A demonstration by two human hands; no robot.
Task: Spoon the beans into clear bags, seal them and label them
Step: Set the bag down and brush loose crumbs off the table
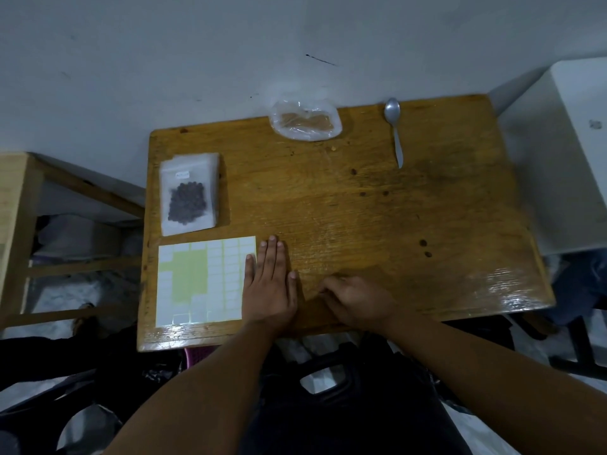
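A clear bag (189, 192) with dark beans and a small white label lies on a stack of clear bags at the table's left. Below it lies a label sheet (203, 280), partly peeled to its yellow backing. My left hand (269, 284) rests flat on the wooden table (377, 208), fingers straight, its edge over the sheet's right side. My right hand (354, 302) rests beside it with fingers curled under, holding nothing I can see. A metal spoon (395, 126) lies at the far right. An empty-looking clear bag (305, 121) sits at the far edge.
A grey wall runs behind the table. A white cabinet (565, 152) stands at the right and a wooden frame (19, 231) at the left. A few loose beans (423, 243) dot the tabletop. Dark chair parts show under my arms.
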